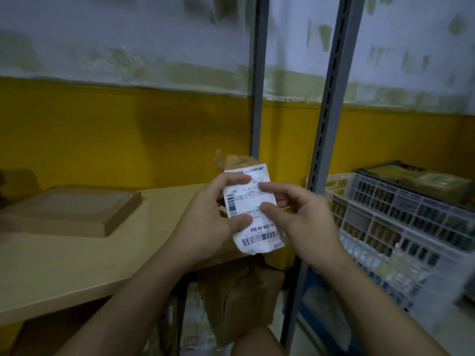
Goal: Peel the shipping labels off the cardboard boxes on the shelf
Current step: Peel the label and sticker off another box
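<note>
A white shipping label (253, 201) with barcodes is held up in front of me above the shelf's right end. My left hand (208, 222) grips its left edge, thumb and fingers curled round it. My right hand (300, 222) pinches its right side with fingertips on the printed face. Torn brown cardboard (235, 161) sticks up behind the label's top. A flat cardboard box (69, 209) lies on the beige shelf (77, 265) at the left, apart from both hands.
Two grey slotted shelf uprights (331, 98) stand behind and right of the label. White plastic crates (385, 227) with packed goods stand at the right. More cardboard boxes (239, 299) sit under the shelf. Behind is a yellow and white wall.
</note>
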Motion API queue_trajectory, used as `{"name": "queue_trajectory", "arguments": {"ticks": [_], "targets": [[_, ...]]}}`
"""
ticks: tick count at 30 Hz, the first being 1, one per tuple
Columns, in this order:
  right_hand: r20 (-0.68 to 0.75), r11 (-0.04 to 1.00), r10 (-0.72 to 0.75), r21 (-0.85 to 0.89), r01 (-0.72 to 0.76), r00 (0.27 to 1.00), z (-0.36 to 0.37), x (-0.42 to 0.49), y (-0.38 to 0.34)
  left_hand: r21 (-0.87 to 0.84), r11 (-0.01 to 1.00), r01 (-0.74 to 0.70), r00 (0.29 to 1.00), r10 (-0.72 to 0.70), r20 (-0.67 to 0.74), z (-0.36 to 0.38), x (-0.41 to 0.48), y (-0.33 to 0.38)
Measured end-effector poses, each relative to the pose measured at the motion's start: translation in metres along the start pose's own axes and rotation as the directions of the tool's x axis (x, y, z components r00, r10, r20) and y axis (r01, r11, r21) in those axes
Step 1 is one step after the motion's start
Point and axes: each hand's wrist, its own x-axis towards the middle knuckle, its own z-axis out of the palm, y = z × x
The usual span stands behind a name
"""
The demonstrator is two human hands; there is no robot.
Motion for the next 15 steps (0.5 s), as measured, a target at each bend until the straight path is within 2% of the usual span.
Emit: {"name": "queue_trajectory", "arguments": {"ticks": [4, 6, 12, 15], "targets": [[0.063, 0.994, 0.082, 0.062, -0.086, 0.995, -0.012, -0.003, -0.001, -0.180, 0.984, 0.007, 1.000, -0.010, -0.018, 0.006, -0.001, 0.002], [0.060, 0.996, 0.065, 0.061, -0.068, 0.996, -0.014, -0.004, 0.000, -0.240, 0.971, -0.005, 0.998, -0.009, -0.058, 0.010, 0.000, 0.002], [-0.132, 0.998, -0.031, -0.059, 0.024, 0.991, -0.014, -0.006, 0.003, -0.249, 0.963, -0.101, 0.979, 0.052, -0.198, 0.027, -0.001, 0.006], [-0.212, 0.996, -0.063, -0.080, 0.047, 0.975, -0.018, -0.005, 0.006, -0.217, 0.969, -0.115, 0.979, 0.074, -0.190, 0.032, -0.001, 0.008]]}}
